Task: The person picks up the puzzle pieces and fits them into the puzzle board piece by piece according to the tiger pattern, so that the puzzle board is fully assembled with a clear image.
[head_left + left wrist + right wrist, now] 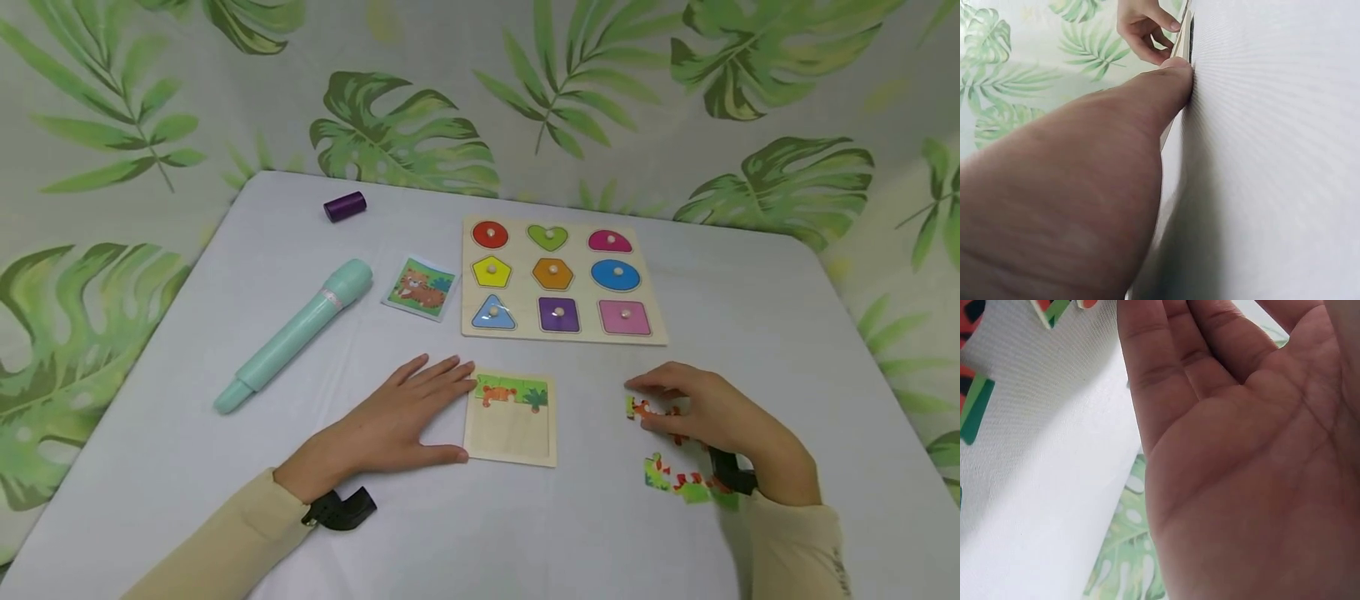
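A square, pale wooden puzzle tray point(510, 433) lay on the white-cloth-covered worktop point(592, 533), with colourful fitted pieces point(534, 390), showing an orange animal's head and a green plant, along its far side. The person's left hand point(397, 421) lay at the tray's left edge, its grip spread, thumb and fingers touching the wood. The right hand point(708, 412) was to the right of the tray, palm side down, its grip spread with fingers bent and thumb apart, over loose orange-and-green puzzle pieces point(636, 408); whether the fingertips touched one could not be told. More loose, cut-out pieces with green edges point(693, 492) lay nearer the person, also right of the tray.

Beyond the tray stood out a rectangular wooden board of knobbed coloured shapes point(521, 275). Beyond the tray to the left were a square animal picture card point(418, 287), a mint-green plastic tube point(292, 337) and, farthest off, a small purple cylinder point(345, 207).
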Demonstrator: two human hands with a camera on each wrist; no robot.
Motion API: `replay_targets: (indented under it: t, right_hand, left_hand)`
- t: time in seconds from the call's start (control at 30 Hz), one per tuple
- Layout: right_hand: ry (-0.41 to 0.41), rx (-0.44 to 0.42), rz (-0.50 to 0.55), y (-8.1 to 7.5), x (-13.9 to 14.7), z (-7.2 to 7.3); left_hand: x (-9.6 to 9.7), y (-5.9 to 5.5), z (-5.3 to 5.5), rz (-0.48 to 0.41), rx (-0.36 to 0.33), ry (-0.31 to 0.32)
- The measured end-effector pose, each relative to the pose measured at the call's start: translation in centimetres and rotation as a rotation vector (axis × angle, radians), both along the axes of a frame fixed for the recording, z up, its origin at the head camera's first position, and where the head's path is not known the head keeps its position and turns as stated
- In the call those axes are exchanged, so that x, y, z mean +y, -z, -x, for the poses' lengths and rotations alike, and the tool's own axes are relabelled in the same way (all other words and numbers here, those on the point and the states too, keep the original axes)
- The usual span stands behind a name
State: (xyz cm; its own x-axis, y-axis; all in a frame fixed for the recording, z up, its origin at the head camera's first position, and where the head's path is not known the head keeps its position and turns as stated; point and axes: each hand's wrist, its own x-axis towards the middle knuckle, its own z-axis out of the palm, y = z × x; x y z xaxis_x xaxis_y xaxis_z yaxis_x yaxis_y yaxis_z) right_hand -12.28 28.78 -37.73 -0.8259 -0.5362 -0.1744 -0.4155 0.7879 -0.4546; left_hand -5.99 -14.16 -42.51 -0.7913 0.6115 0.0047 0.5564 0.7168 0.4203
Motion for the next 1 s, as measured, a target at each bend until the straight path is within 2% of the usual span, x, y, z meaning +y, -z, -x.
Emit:
replay_targets:
  t: [0.3, 0.7, 1.0]
  right_hand:
    - [-0.029, -0.003, 0.057, 0.3, 0.04, 0.19]
    - [-0.017, 0.019, 0.018, 0.02, -0.4, 0.08]
    - [-0.013, 0.056, 0.041, 0.12, -0.56, 0.02]
  left_hand:
    - [0.3, -0.16, -0.1, 0.012, 0.004, -0.004]
    - [0.35, -0.41, -0.16, 0.013, 0.01, -0.009]
    - [0.33, -0.22, -0.18, 0.014, 0.007, -0.007]
